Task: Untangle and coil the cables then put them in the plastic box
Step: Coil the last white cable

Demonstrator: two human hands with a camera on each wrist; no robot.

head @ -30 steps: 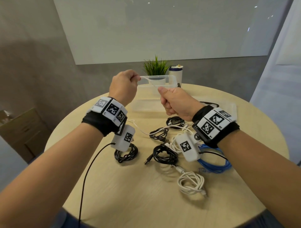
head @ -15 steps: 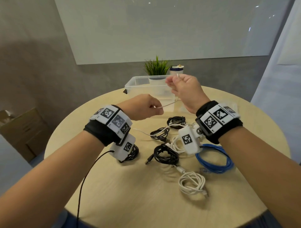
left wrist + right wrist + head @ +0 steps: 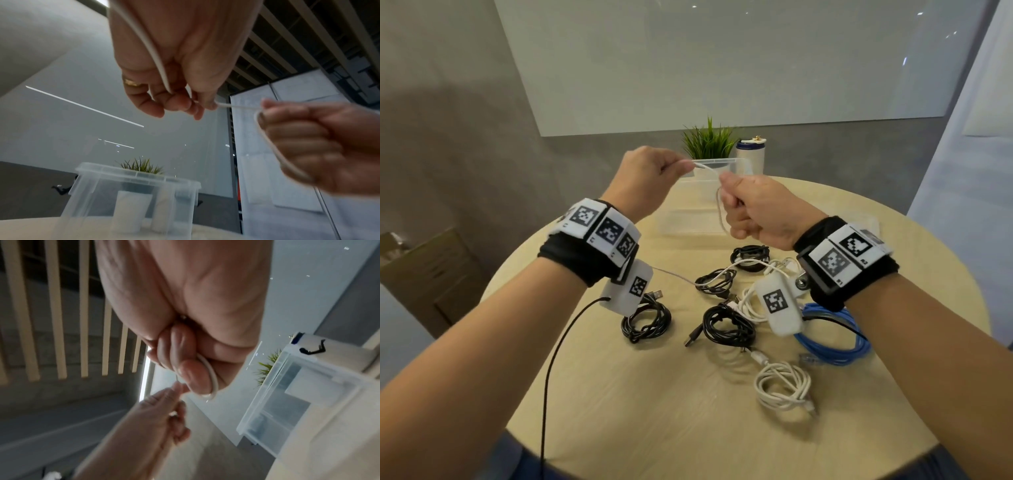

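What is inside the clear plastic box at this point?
No cable shows inside the plastic box. The pale shapes seen through its walls are the plant pot and a canister behind it. In the head view both hands cover part of the box, so its floor is not fully visible.

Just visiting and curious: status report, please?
Left hand, right hand both pinching thin white cable. Clear plastic box empty. Cable's tail trails among black coils.

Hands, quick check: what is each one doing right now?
Left hand: pinches the white cable at thumb and fingertips.
Right hand: fist curled round a loop of the same cable.
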